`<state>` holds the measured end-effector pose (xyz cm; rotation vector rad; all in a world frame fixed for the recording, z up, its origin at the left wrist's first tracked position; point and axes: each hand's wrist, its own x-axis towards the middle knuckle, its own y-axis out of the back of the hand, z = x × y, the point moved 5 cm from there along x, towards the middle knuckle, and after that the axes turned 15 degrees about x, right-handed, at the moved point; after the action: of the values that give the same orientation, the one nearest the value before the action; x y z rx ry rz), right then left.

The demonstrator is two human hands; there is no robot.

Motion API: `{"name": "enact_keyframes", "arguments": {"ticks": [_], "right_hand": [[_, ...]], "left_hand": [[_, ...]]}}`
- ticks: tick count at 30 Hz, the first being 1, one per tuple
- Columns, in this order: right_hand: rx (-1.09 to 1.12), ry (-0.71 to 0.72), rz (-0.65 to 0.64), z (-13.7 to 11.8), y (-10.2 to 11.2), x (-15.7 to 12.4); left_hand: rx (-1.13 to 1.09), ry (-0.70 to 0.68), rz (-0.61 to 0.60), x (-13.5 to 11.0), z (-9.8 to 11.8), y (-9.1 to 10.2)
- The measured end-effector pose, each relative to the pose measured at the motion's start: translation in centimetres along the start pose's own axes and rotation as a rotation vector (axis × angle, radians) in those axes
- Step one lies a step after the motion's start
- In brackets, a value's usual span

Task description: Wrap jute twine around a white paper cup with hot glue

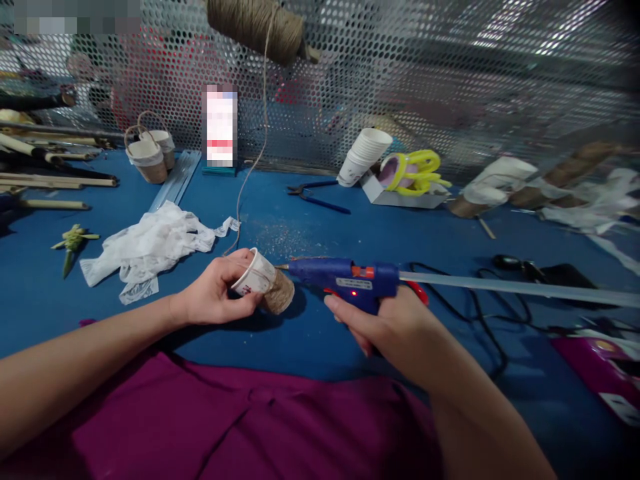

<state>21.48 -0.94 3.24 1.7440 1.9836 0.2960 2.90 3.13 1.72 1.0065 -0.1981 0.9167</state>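
My left hand [223,288] is closed around a paper cup [256,272], tilted with its mouth toward the upper left. Brown twine [278,293] wraps the cup's lower part, and a loose strand runs up from beside my fingers. In my right hand [380,320] is a blue hot glue gun [330,277], its small light glowing red. A long clear glue stick [480,288] sticks out of its back. The nozzle points left, close to the cup's side; whether it touches, I cannot tell.
A twine spool [255,27] hangs on the perforated metal screen. White lace [155,247] and finished small baskets [147,160] lie left. Pliers [320,197], stacked paper cups [364,155] and yellow-handled scissors [415,170] are behind. A black cable [475,307] curls at right.
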Motion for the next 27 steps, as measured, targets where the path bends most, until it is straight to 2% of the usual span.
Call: {"name": "enact_keyframes", "arguments": {"ticks": [4, 6, 11, 12, 19, 24, 27], "right_hand": [[0.198, 0.031, -0.019, 0.0, -0.2, 0.6], [0.246, 0.046, 0.015, 0.1, 0.1, 1.1], [0.191, 0.036, 0.385, 0.9, 2.8, 3.3], [0.192, 0.026, 0.409, 0.9, 3.1, 3.9], [0.13, 0.039, 0.415, -0.1, 2.4, 7.9], [-0.097, 0.021, 0.495, 1.5, 1.9, 9.9], [-0.186, 0.056, 0.527, 1.9, 1.7, 10.0]], "left_hand": [[0.018, 0.025, 0.003, 0.0, 0.0, 0.1], [0.009, 0.073, -0.002, 0.0, -0.1, 0.1], [-0.038, 0.182, -0.003, -0.3, -0.5, 0.0], [-0.045, 0.194, -0.004, -0.4, -0.6, 0.0], [-0.065, 0.252, -0.01, -0.8, -1.6, -0.3], [-0.075, 0.254, -0.001, -0.7, -1.4, -0.3], [-0.091, 0.22, 0.009, -0.5, -1.0, -0.3]]}}
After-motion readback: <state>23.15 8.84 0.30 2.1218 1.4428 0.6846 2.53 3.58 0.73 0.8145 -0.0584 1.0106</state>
